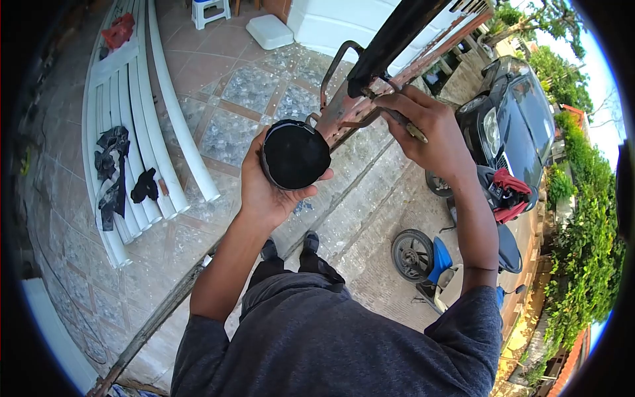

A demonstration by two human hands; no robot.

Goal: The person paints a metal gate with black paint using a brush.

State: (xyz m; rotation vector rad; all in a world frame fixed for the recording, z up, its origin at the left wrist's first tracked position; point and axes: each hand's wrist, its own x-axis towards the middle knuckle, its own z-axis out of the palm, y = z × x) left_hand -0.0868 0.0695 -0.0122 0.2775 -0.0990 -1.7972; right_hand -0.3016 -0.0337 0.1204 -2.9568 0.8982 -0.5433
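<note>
My left hand (266, 196) is wrapped round a round can of black paint (297, 156), held up in front of my chest with its open top facing me. In my right hand (430, 129) is a paintbrush (415, 131), its handle end showing below my fingers. The brush tip is at the lower end of a black metal bar (395, 46); the fingers partly hide the bristles. Around that end are a bent metal handle (331, 74) and a reddish-brown metal beam (354, 114).
White pipes (142, 119) lie on the tiled floor at left, with black scraps (111, 169) and a red bag (119, 31) on them. A white stool (210, 12) stands behind. A motorbike (430, 261) and a dark car (516, 112) are parked at right.
</note>
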